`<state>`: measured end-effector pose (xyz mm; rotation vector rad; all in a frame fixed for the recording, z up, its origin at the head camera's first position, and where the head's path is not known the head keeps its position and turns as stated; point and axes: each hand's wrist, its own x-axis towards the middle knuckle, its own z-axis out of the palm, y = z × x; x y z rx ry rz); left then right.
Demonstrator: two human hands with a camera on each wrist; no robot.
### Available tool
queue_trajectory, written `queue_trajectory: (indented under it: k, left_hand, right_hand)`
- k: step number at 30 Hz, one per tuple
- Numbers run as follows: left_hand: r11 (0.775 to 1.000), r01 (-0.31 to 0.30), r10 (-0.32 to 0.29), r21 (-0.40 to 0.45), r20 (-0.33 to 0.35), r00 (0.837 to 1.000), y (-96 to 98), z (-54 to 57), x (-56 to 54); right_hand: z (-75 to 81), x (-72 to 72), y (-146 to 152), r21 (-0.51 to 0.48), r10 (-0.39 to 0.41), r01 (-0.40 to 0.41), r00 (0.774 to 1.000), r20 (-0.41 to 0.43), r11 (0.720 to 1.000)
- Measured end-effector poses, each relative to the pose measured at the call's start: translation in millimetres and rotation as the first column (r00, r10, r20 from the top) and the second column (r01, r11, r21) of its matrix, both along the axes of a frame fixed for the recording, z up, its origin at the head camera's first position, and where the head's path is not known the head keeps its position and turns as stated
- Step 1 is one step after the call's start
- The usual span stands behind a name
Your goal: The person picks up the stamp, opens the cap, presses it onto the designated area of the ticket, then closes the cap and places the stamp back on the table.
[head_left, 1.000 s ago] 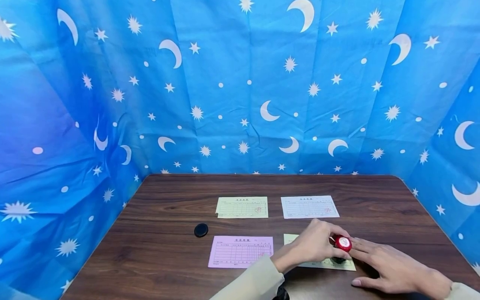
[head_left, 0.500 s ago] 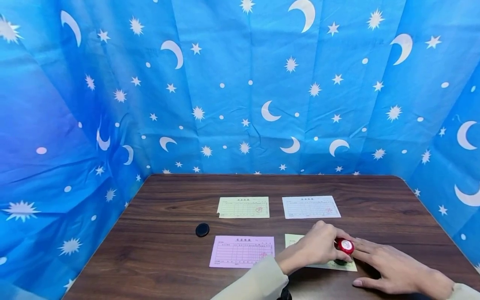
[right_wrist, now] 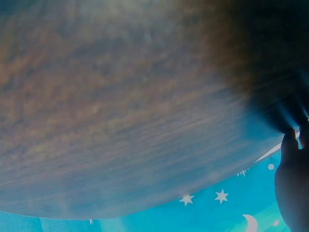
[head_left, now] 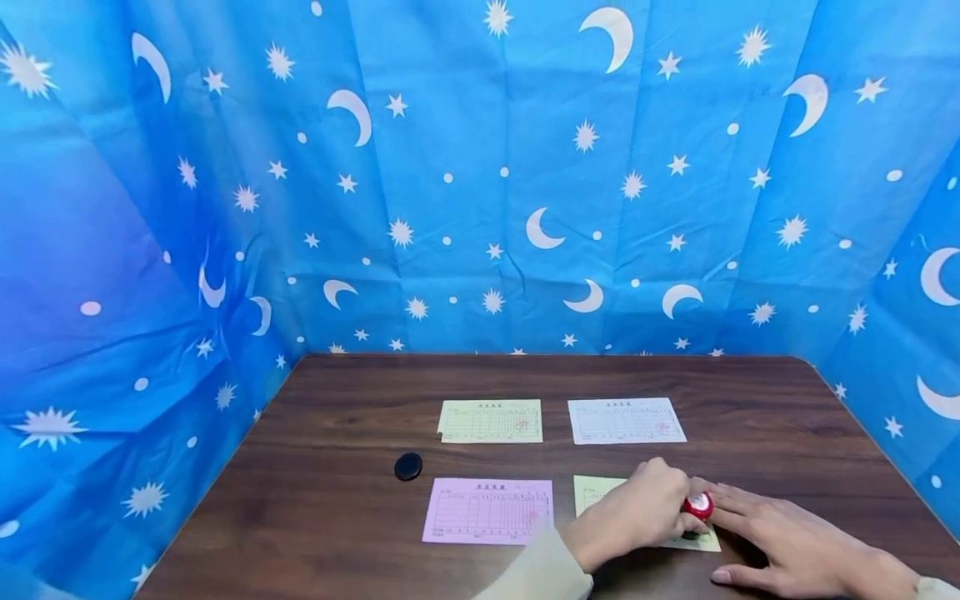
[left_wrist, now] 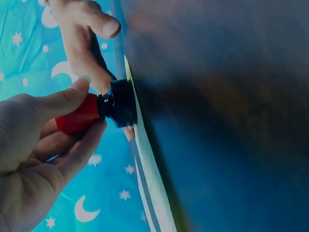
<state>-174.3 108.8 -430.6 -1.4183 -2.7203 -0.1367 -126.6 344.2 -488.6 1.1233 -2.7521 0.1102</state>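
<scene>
My left hand (head_left: 637, 510) grips the red handle of a round stamp (head_left: 698, 506) between thumb and fingers. In the left wrist view the black base of the stamp (left_wrist: 121, 103) meets the face of a pale green receipt slip (left_wrist: 150, 166). That slip (head_left: 596, 492) lies at the front right, largely covered by the left hand. My right hand (head_left: 787, 533) lies palm down beside it, fingers extended to the slip's right edge near the stamp, thumb spread toward me. The right wrist view shows mostly blurred tabletop and a dark part of a hand (right_wrist: 295, 188).
A pink slip (head_left: 487, 510) lies at the front left, with a pale green slip (head_left: 491, 421) and a white slip (head_left: 627, 420) behind. Red marks show on all three. A black round cap (head_left: 408, 467) sits left of them on the brown table (head_left: 315, 517). Blue cloth (head_left: 450, 208) encloses the table.
My left hand has rolled over the stamp, so less of its red top shows. The right hand keeps its place on the slip's edge. The head view has shifted slightly.
</scene>
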Motion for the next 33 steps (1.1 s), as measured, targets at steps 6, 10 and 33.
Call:
queue_trajectory:
  k: [6,10,33]
  left_hand:
    - [1.0,-0.002,0.001,-0.023,-0.039,0.999,3.6,-0.5,7.7]
    - [1.0,-0.003,0.001,-0.029,-0.074,0.997,4.7,-0.2,8.4]
    - [0.994,-0.095,0.095,-0.047,0.012,0.995,10.4,1.9,13.6]
  right_hand:
    - [-1.1,0.4,4,-0.008,0.003,-0.003,1.0,-0.008,1.0]
    - [-0.4,-0.9,4,-0.017,0.001,-0.001,1.0,-0.024,1.0]
    - [0.6,-1.5,1,-0.017,-0.025,0.026,0.999,0.04,1.0]
